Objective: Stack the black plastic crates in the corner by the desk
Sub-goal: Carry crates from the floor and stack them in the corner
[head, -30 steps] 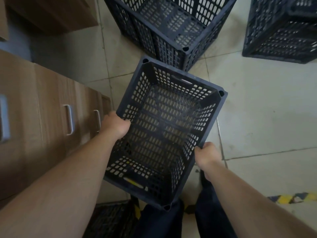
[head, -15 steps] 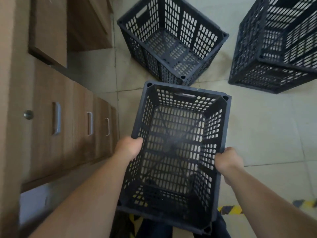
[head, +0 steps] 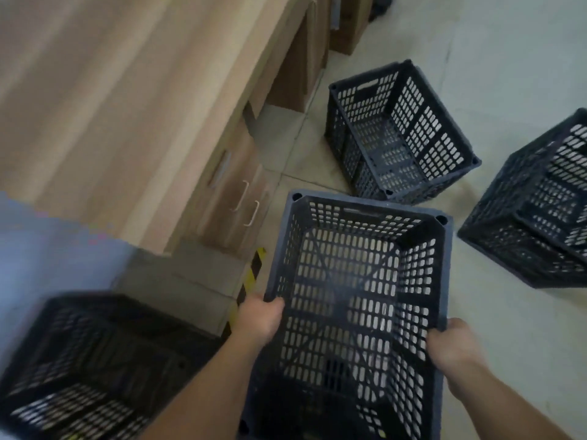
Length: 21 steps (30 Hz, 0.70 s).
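Pale floor tiles lie bare to my right. My left hand and right hand clench the long rims of the empty black slotted crate I hold. Another crate, blurred, sits lower left beside the wooden desk; two more crates stand ahead.

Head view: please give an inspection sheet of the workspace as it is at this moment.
Surface: pale tiled floor, with yellow-black striped tape.
Job's things: held crate, empty; blurred crate lower left; crate beside desk; crates at right edge, apparently nested.
Clutter: nothing seen.
Grippers: left hand and right hand grip opposite rims of the held crate.
Cables: nothing seen.
Surroundings: wooden desk with drawers.
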Motion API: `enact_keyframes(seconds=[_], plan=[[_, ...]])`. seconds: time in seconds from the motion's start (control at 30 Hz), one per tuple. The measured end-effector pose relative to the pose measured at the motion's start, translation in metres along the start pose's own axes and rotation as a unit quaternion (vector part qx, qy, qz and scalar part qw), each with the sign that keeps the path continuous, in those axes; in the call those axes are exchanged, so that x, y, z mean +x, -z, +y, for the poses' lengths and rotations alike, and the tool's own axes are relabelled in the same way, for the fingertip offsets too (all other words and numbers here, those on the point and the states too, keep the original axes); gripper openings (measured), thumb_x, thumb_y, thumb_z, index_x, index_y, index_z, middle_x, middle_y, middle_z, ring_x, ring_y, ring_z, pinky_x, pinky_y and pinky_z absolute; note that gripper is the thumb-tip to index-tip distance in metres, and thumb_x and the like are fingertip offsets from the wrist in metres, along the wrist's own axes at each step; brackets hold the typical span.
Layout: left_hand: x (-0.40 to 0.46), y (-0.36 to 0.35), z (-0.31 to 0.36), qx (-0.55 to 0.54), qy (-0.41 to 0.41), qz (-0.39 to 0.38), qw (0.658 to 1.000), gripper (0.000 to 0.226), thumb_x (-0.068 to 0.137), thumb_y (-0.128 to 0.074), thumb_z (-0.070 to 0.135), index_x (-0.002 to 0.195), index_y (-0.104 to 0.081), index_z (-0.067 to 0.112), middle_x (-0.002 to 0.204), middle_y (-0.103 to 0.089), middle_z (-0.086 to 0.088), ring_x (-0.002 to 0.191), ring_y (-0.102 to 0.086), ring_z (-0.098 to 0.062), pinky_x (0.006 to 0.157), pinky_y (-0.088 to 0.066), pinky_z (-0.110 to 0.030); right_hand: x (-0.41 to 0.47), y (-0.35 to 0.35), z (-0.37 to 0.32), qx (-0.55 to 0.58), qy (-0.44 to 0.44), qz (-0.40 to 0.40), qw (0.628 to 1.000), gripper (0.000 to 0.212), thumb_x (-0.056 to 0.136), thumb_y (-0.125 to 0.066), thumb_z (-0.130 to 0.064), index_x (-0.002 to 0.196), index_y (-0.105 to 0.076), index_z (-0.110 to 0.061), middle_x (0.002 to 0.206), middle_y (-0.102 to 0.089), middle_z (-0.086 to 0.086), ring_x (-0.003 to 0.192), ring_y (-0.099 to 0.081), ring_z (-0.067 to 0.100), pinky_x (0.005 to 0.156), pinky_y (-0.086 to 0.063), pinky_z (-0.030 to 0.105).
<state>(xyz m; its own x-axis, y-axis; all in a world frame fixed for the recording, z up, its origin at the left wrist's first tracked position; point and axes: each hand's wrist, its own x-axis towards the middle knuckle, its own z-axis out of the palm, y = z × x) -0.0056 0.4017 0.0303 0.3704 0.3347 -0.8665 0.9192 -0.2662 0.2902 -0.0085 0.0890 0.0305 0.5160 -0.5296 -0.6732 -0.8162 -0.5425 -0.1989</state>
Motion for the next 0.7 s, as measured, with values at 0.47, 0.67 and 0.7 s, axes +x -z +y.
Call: enact_keyframes(seconds=[0.47, 0.67, 0.7], plan=[[-0.105, 0.065, -0.17, -0.207, 0.049, 0.048, 0.976, 0.049, 0.103, -0.058, 0.037, 0.139, -0.063, 0.004, 0.112, -0.069, -0.004, 0.093, -0.063, -0.019, 0.063, -0.041, -0.029, -0.107, -0.029, -0.022, -0.163, 0.197, -0.004, 0.967, 0.011, 0.091, -0.058, -0.013, 0.093, -0.061, -0.003, 0.089, -0.068, 0.02, 0.086, -0.065, 0.04, 0.078, -0.055, 0.043], [-0.144, 0.111, -0.253, -0.302, 0.085, 0.051, 0.948, 0.032, 0.107, -0.057, 0.03, 0.126, -0.064, 0.006, 0.106, -0.071, -0.006, 0.091, -0.065, -0.022, 0.061, -0.043, -0.03, -0.183, -0.068, -0.022, -0.206, 0.261, -0.002, 0.943, 0.012, 0.087, -0.06, -0.019, 0.093, -0.062, -0.008, 0.085, -0.07, 0.017, 0.081, -0.068, 0.039, 0.077, -0.06, 0.049], [-0.15, 0.119, -0.265, -0.311, 0.086, 0.06, 0.945, 0.035, 0.106, -0.057, 0.03, 0.129, -0.064, 0.005, 0.109, -0.072, -0.008, 0.092, -0.066, -0.023, 0.06, -0.043, -0.03, -0.194, -0.075, -0.023, -0.215, 0.274, -0.003, 0.938, 0.014, 0.088, -0.06, -0.021, 0.095, -0.062, -0.009, 0.088, -0.07, 0.017, 0.083, -0.068, 0.039, 0.078, -0.06, 0.05]])
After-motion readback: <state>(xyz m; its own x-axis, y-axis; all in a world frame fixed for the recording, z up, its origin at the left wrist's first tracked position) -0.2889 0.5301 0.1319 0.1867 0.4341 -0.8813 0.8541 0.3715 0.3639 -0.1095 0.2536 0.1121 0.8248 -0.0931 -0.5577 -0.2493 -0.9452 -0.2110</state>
